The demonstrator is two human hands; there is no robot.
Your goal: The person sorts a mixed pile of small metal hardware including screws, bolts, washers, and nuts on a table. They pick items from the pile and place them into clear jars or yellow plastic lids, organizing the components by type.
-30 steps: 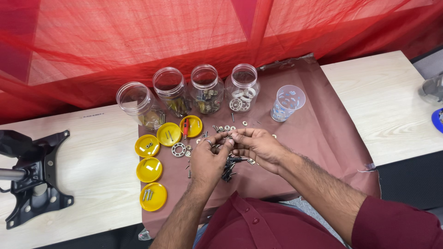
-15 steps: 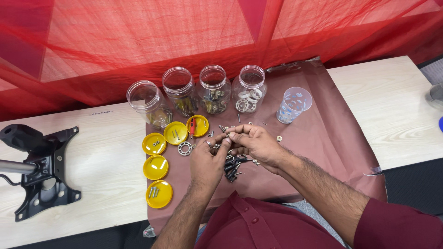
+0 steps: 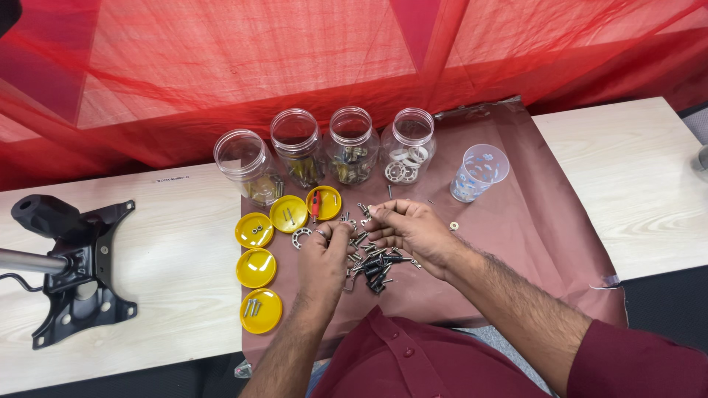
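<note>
While a sheer red mesh curtain fills the background, a pale wooden tabletop carries a reddish-brown paper sheet spread under the work. At far left on the bare wood lies a black metal chair-base bracket with a black knob. Along the back edge of the sheet stand 4 clear plastic jars in a row, open-topped, each holding some metal hardware; no labels can be made out on them. Right of the jars stands a small clear plastic cup. Left of centre lie 5 round yellow jar lids, upturned, several with small screws inside and 1 with a red-handled tool across it.

Both hands meet at the middle of the sheet over a loose pile of dark and silver screws and bolts. The right hand has its thumb and fingertips narrowly pinched on a small silver screw lifted just above the pile. The left hand, knuckles up, curls its fingers close beside it; whether it grips anything cannot be told.
</note>
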